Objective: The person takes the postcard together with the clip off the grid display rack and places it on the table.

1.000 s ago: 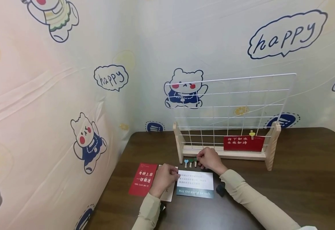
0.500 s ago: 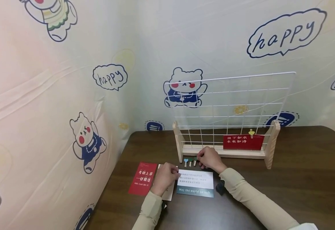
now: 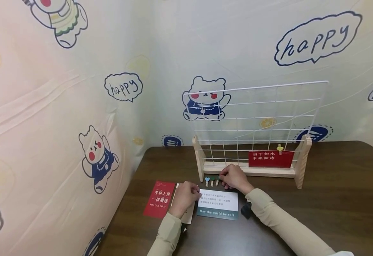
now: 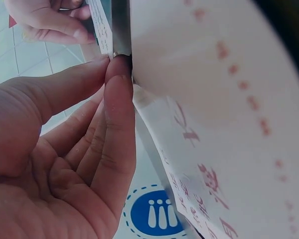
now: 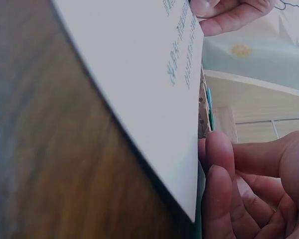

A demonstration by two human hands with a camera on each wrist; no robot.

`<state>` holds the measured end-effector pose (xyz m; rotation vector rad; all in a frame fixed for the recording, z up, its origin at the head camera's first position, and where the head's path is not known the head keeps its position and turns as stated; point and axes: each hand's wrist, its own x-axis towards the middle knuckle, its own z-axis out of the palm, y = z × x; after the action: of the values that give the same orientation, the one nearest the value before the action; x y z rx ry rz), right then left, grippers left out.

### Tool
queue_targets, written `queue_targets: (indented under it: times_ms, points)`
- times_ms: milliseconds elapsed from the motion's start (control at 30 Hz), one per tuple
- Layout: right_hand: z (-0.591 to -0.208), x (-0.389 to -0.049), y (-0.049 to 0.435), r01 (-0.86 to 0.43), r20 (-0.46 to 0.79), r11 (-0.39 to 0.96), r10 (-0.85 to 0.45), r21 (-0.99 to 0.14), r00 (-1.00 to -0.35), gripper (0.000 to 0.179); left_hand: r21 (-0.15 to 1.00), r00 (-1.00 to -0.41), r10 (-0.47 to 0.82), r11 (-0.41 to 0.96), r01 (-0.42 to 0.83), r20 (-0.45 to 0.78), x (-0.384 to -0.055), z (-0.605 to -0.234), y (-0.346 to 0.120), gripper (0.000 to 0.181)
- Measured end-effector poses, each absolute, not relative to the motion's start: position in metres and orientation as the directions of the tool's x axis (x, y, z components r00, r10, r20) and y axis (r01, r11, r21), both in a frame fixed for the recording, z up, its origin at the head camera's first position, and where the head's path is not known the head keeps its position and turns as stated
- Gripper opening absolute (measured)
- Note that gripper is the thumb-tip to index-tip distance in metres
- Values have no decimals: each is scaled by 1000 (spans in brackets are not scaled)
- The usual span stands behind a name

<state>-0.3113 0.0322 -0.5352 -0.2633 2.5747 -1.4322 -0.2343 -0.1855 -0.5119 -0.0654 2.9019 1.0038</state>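
My left hand (image 3: 184,200) lies over a pale card (image 3: 187,215) and pinches the left edge of a white-and-teal postcard (image 3: 217,204). In the left wrist view, thumb and index finger (image 4: 120,74) meet at that postcard's edge. With thumb and fingertips, my right hand (image 3: 234,177) pinches the top of the rightmost mini clothespin (image 3: 217,182), which is partly hidden. Beside it lie a green-topped clothespin (image 3: 212,182) and a blue heart clothespin (image 3: 207,182). In the right wrist view, the right fingertips (image 5: 219,149) sit low beyond the postcard.
A white wire grid (image 3: 237,122) stands upright in a wooden base (image 3: 269,173) behind the hands. On it hangs a red card (image 3: 266,160) under a yellow heart clothespin (image 3: 280,149). Left on the brown table (image 3: 336,185) lies another red card (image 3: 159,199).
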Motion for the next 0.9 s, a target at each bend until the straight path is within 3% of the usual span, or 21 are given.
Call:
queue_targets:
  times_ms: [433, 900]
  points:
    - [-516, -297, 53, -113, 11, 392, -253, -913, -967, 25, 611, -999, -2, 791, -29, -46, -230, -511, -186, 13]
    - [-494, -289, 67, -143, 48, 420, -228, -896, -972, 30, 578, -999, 12, 816, 35, 43, -230, -513, -183, 17]
